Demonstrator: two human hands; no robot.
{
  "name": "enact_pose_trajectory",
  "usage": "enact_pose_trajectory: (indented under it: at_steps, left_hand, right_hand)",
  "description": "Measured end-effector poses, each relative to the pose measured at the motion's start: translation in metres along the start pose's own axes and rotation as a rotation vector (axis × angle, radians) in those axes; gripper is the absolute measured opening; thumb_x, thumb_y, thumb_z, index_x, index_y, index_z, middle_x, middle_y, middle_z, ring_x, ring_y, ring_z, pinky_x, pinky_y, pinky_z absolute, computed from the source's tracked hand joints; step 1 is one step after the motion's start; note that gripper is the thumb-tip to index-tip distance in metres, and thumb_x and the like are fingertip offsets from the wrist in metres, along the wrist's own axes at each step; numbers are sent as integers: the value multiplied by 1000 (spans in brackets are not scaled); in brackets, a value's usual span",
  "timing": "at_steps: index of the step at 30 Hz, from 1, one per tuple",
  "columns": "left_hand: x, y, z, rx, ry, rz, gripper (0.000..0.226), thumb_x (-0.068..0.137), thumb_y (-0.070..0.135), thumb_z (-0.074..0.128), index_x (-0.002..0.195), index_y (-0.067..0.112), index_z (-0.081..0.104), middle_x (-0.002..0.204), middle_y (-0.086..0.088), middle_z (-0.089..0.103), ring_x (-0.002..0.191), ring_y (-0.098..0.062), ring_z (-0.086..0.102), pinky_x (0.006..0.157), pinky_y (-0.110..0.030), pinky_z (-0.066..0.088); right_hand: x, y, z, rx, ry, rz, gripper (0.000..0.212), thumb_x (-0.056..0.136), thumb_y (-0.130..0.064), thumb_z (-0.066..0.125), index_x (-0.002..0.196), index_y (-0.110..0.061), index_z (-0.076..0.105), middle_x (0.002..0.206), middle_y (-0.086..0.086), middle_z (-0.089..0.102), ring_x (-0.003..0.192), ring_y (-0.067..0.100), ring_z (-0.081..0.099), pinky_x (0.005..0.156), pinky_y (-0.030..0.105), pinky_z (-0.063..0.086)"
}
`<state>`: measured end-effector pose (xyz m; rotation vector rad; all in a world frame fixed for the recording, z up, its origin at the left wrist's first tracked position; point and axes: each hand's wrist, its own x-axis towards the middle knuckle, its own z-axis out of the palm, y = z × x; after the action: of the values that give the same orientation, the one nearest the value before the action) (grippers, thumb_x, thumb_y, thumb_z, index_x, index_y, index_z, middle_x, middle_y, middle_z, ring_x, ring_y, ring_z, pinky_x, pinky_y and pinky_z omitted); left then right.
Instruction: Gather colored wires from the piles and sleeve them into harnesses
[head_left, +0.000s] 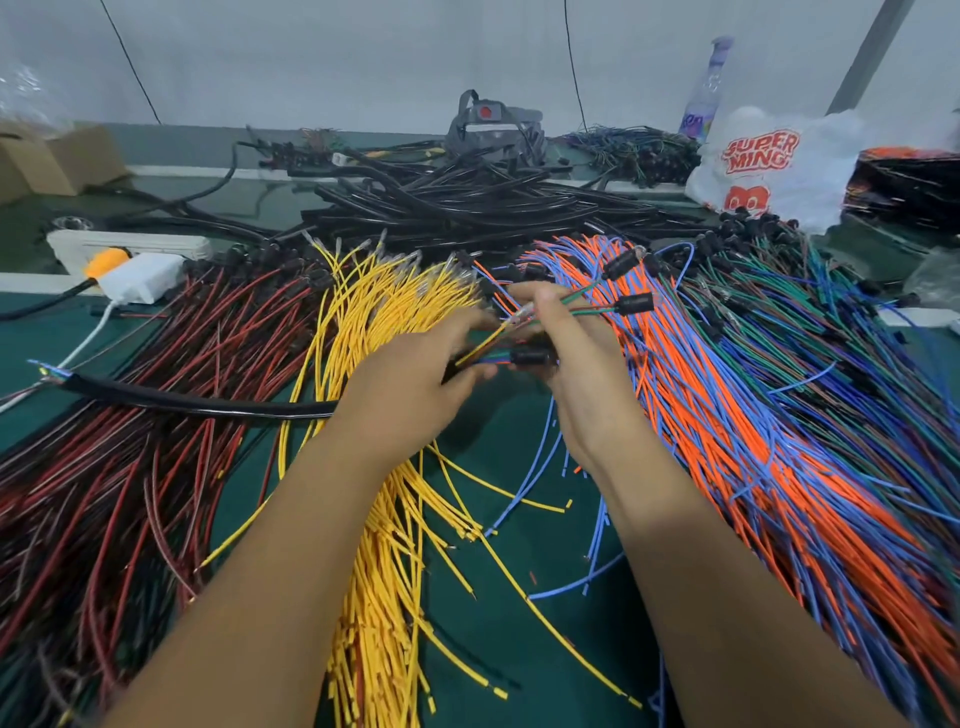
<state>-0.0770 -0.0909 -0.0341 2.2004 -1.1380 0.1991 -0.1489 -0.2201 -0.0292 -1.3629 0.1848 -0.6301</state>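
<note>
Both hands meet mid-worktop over the gap between the yellow pile (384, 322) and the orange-and-blue pile (717, 395). Left hand (415, 364): grip curled round a small mixed bundle (485, 353) of yellow, blue, green and red wires, near one end. Right hand (566, 353): grip also closed, thumb and fingers pinching the same bundle a little further along, where a couple of green-and-red leads (587, 301) with black connectors fan out beyond the fingers. So the gathered wires are held in the air between the two hands, not lying on the worktop (498, 447).

Step looks like evening up the picked set before sleeving. To do it well, I'd say: get the tips flush, keep the pinch tight close to the ends so nothing slides back, and keep the connectors clear of the loose piles below since they'd snag easily. One black sleeve (208, 402) lies to the left across the red-and-black pile (145, 415), seemingly already with wires at its far end; more sleeves (467, 197) are heaped further back.
</note>
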Motion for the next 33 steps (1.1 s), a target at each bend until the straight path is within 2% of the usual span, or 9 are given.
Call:
enact_pose_trajectory:
  at_steps: [3, 6, 11, 14, 17, 19, 26, 30, 33]
  left_hand:
    - [0, -4, 0, 162, 78, -30, 16, 96, 48, 43, 93, 33, 45, 58, 7, 44, 59, -24, 46, 47, -29, 27]
    - [2, -8, 0, -109, 91, -103, 30, 97, 45, 46, 75, 25, 44, 53, 6, 41, 53, -13, 39, 52, -33, 28]
    - [7, -8, -4, -547, -3, -219, 28, 98, 33, 52, 85, 11, 64, 44, 12, 34, 44, -5, 28, 52, -29, 21]
    - [4, -3, -6, -566, -36, -211, 33, 98, 37, 50, 70, 24, 62, 50, 11, 35, 45, -6, 28, 51, -28, 23]
    - [0, 2, -8, -531, -49, -209, 45, 98, 48, 42, 56, 31, 47, 55, 8, 36, 45, -6, 27, 50, -23, 26]
    - [-1, 3, -8, -536, -47, -196, 44, 99, 46, 40, 59, 29, 46, 54, 10, 36, 45, -5, 28, 52, -25, 27]
    - [0, -2, -4, -213, -90, -89, 8, 81, 53, 48, 75, 49, 51, 60, 18, 52, 55, -5, 44, 55, -32, 34]
    - [0, -7, -2, -165, -29, -98, 18, 89, 55, 45, 106, 48, 45, 71, 7, 58, 68, -16, 56, 65, -38, 46]
    - [1, -7, 0, -207, 28, -101, 16, 91, 52, 42, 84, 40, 51, 60, 8, 48, 59, -17, 46, 59, -41, 42]
  right_hand:
    - [1, -6, -3, 129, 20, 66, 29, 102, -22, 37, 94, -16, 65, 83, 0, 66, 69, 12, 63, 55, 27, 44]
    - [1, -7, -7, 213, 12, 93, 28, 95, -1, 34, 99, -7, 61, 83, 9, 67, 62, 19, 64, 54, 25, 46]
    - [3, -5, -8, 99, 58, 39, 20, 96, 2, 46, 91, -7, 64, 78, 10, 64, 50, 12, 61, 52, 19, 47]
    - [4, -3, -11, 52, 112, 41, 20, 95, 1, 50, 87, -9, 66, 72, 8, 66, 51, 12, 59, 50, 18, 46]
    - [4, -2, -14, -26, 67, 3, 24, 95, -1, 51, 98, -16, 69, 87, 8, 69, 67, 13, 62, 53, 16, 45]
    - [3, -1, -16, -70, 14, -33, 28, 96, -2, 50, 101, -22, 70, 91, 2, 70, 75, 12, 62, 55, 15, 44]
    - [2, 6, -14, -249, -50, -36, 44, 93, -1, 47, 85, -35, 73, 64, -14, 63, 48, 3, 44, 47, 13, 35]
    - [2, 3, -12, -62, 23, -1, 36, 93, 5, 49, 98, -24, 70, 75, -3, 68, 52, 8, 52, 52, 17, 43]
    - [2, 0, -10, 179, 75, 41, 22, 92, 10, 49, 97, -5, 63, 76, 7, 64, 53, 11, 60, 57, 19, 52]
